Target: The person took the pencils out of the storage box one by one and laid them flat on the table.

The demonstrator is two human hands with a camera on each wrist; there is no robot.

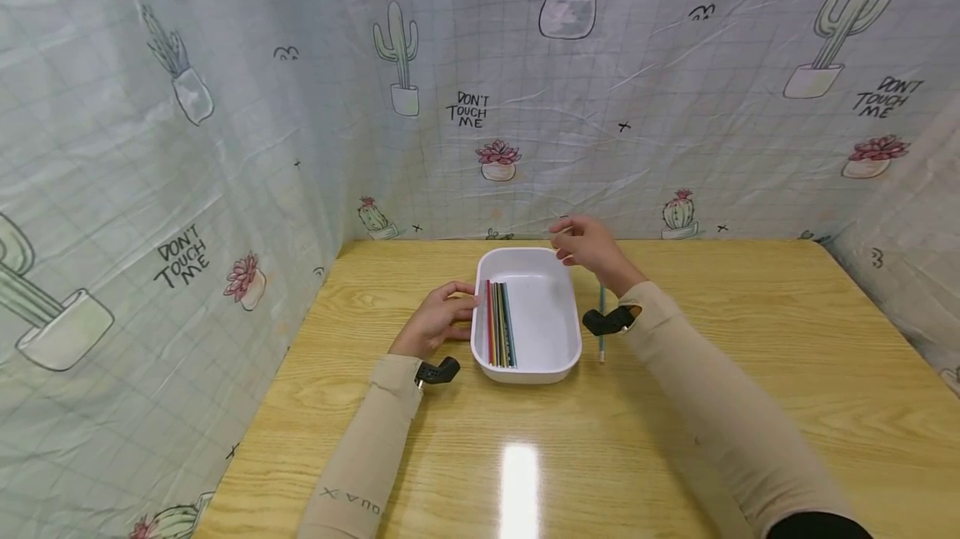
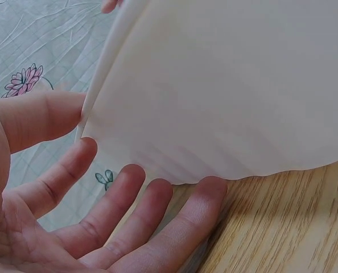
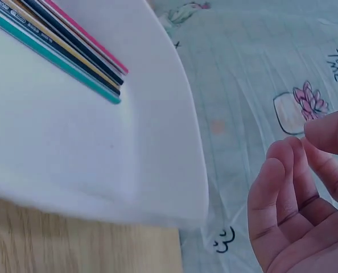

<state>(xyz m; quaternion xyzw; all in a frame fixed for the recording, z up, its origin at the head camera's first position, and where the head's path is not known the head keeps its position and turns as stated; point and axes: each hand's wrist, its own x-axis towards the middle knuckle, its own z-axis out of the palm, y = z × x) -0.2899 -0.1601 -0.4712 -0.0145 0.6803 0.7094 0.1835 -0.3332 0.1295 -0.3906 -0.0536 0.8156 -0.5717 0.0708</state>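
Observation:
A white rectangular tray (image 1: 537,327) with raised walls stands on the table. Several pencils (image 1: 498,326), red, yellow, dark and teal, lie side by side along its left wall. My left hand (image 1: 437,318) holds that side, one digit at the rim and other fingertips against the outer wall (image 2: 226,96). Over the far right corner hovers my right hand (image 1: 588,249), fingers loosely bent and nothing visible between them; in the right wrist view the fingers (image 3: 266,199) stand apart from the tray. A teal pencil (image 1: 602,347) lies right of the tray, partly hidden beneath my right wrist.
The wooden table (image 1: 420,456) reaches back to a cloth curtain (image 1: 315,131) printed with cacti, which also hangs along the left side. Black wrist cameras (image 1: 609,321) sit on both forearms.

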